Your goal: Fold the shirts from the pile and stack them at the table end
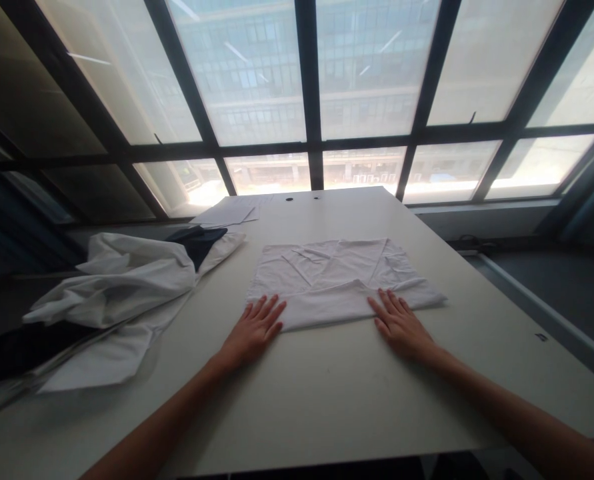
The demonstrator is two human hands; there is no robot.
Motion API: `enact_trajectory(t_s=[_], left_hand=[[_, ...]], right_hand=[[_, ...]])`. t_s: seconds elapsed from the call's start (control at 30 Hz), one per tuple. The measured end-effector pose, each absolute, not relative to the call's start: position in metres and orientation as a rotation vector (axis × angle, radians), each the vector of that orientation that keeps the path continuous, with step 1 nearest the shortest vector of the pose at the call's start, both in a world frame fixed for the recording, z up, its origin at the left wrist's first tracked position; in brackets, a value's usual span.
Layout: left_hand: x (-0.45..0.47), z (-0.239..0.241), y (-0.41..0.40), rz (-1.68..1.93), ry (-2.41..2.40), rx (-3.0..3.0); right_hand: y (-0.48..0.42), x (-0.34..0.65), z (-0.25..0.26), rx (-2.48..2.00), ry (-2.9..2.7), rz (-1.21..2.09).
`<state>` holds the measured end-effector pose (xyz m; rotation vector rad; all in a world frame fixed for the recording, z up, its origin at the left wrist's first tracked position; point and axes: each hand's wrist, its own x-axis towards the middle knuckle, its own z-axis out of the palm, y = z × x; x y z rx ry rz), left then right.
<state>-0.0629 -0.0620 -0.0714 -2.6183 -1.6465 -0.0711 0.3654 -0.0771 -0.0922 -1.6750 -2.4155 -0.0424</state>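
A white garment [341, 277], folded into a flat rectangle, lies in the middle of the pale table [327, 393]. My left hand [253, 330] rests flat and open at the near left corner of the fold, fingertips on the cloth edge. My right hand [401, 323] lies flat and open on the near edge toward the right, fingers spread on the fabric. Neither hand holds anything.
A loose heap of white clothes [121, 293] with dark pieces [199, 240] covers the table's left side. Sheets of paper [229, 212] lie at the far left corner. Large windows [307, 93] stand behind the table. The floor drops away on the right.
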Motion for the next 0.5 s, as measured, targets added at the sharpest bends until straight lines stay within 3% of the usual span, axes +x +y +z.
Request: enact_trajectory(t_s=[0.17,0.5], left_hand=[[-0.063,-0.07,-0.068,-0.095,-1.674,-2.61],[-0.063,-0.071,-0.065,-0.084,-1.68,-2.62]], right_hand=[[-0.076,0.371,-0.089,-1.642,-2.384,0.039],[-0.03,0.452,-0.094,-2.098,-2.109,-0.071]])
